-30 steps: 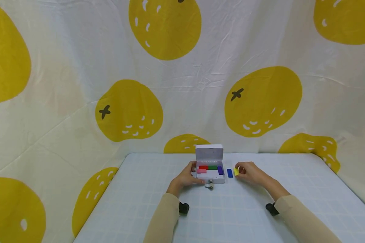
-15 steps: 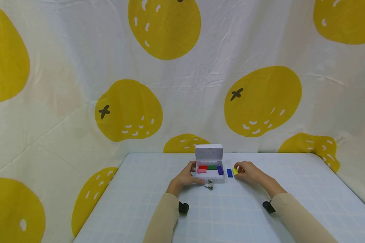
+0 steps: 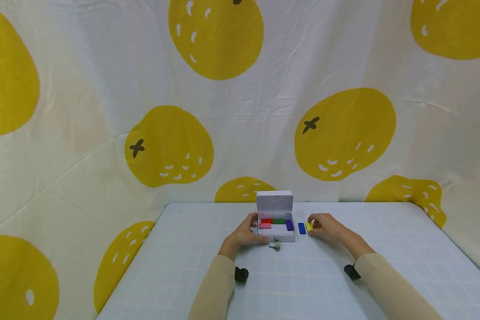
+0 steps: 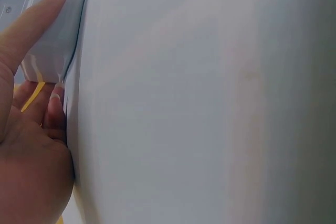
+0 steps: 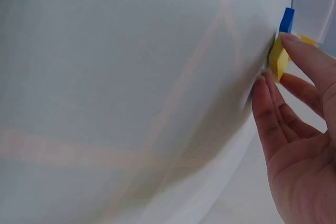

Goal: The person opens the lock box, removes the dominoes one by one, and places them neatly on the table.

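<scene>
A small white cash box (image 3: pixel 288 238) stands at the back middle of the table with its lid (image 3: pixel 274 203) raised. My left hand (image 3: pixel 242 234) holds its left front corner, thumb along the front wall and fingers by the left side. Inside lie a red block (image 3: pixel 266 221), a green block (image 3: pixel 279 221), a pink block (image 3: pixel 265 226) and a purple block (image 3: pixel 290 225). Right of the box, my right hand (image 3: pixel 330 227) pinches a yellow block (image 5: pixel 278 60) between thumb and finger, low at the tabletop. A blue block (image 3: pixel 302 228) lies between it and the box.
Keys (image 3: pixel 275 247) hang from the lock at the box's front. A white table (image 3: pixel 288 284) with pale grid lines spreads around the hands. Behind it hangs a fruit-print cloth (image 3: pixel 256 146), close to the back edge.
My right hand has shifted slightly left with the yellow block, bringing it nearer the blue block. My left hand and the box have stayed put.
</scene>
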Available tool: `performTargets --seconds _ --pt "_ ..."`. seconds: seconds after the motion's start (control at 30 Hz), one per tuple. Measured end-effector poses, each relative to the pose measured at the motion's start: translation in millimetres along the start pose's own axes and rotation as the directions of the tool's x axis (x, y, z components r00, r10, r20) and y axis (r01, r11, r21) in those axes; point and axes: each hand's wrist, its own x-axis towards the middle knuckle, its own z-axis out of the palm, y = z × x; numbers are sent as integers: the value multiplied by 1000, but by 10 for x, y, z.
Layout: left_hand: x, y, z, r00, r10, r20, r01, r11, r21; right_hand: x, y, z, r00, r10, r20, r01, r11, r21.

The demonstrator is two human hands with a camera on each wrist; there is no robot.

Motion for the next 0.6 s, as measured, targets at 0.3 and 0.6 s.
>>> performTargets --seconds 0.3,0.6 --pt "-8 -4 9 1000 -7 -9 7 1000 1 -11 -13 8 1000 3 -8 -3 1000 -3" --pt "-27 -12 -32 998 64 15 -64 998 -7 12 -21 1 998 55 -2 -55 998 0"
